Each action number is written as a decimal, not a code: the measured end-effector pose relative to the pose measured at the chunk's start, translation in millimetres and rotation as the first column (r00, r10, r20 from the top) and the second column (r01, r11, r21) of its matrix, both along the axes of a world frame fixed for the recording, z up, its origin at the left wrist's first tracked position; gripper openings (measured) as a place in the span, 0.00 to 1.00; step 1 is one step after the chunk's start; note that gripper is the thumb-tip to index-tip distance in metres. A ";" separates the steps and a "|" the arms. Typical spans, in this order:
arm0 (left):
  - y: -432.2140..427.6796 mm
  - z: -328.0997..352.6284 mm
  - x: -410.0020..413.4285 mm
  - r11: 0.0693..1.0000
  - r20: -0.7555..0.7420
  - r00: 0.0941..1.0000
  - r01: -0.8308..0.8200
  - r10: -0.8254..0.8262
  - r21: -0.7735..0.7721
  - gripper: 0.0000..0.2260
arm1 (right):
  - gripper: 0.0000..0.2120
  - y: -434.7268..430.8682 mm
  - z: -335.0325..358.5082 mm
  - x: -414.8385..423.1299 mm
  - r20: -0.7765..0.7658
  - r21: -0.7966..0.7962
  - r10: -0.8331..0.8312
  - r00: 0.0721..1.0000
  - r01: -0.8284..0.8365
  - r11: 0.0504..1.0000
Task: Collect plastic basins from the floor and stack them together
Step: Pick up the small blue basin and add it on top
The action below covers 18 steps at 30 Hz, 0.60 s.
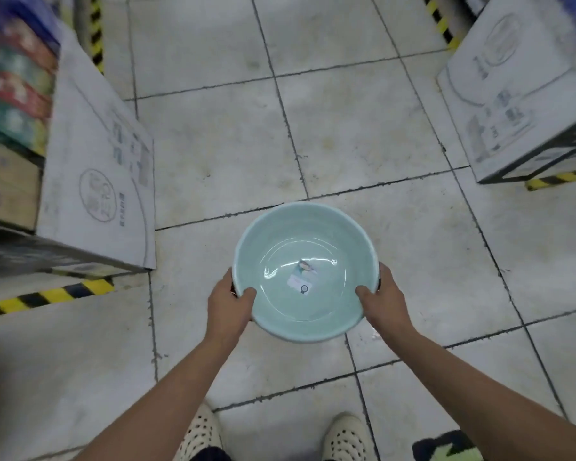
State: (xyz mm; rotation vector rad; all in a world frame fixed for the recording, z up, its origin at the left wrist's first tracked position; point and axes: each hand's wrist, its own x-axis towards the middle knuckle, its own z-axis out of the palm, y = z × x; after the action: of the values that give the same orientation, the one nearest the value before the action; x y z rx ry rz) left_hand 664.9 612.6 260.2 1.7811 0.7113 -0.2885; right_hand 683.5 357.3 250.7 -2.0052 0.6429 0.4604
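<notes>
basin dead centre, one hand to each side

gripping a pale green basin [306,241] by the rim, mouth up and about level, straight ahead of the body and above the tiled floor [346,128]. clasping the near-left of the rim with the left hand [228,304], thumb hooked over the inside, fingers curled out of sight beneath. mirroring that on the near-right with the right hand [384,301], thumb inside, fingers under. neither nearer than the other: set opposite across the bowl. round, so no long axis to line up; only the open mouth and the level of the rim to mind when nesting. empty but for a small label [301,277] stuck to the bottom.

showing a dark sliver under the rim beside each hand; cannot tell whether a second basin nests below. no other basin on the floor in view, so probably bound for a stack or a further basin out of frame. printed cardboard sheet [97,168] on shelving to the left, another board [512,94] to the right, both well apart. next, by judgement: lower straight down over its mate, rim level, slipping thumbs out before the walls seat.
</notes>
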 end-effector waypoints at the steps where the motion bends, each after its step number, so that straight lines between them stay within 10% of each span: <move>1: 8.6 23.3 -3.0 1.000 0.013 1.000 -0.024 0.024 0.002 0.17 | 0.26 9.2 21.6 3.4 0.012 -0.001 0.031 0.999 -0.031 1.000; 10: 125.2 162.0 -89.6 0.939 0.056 0.938 -0.343 0.341 0.028 0.21 | 0.26 148.0 165.9 3.0 0.086 0.011 0.417 0.905 -0.419 0.908; 18: 260.6 219.1 -230.5 0.745 0.057 0.746 -0.666 0.664 0.043 0.24 | 0.27 336.1 214.6 -53.7 0.163 0.034 0.759 0.631 -0.772 0.634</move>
State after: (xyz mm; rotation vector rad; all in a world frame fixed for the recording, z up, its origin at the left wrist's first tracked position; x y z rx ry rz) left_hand 434.4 873.3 479.2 1.4629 1.2876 0.2605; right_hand 629.8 693.4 465.2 -2.1173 -0.3840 0.8297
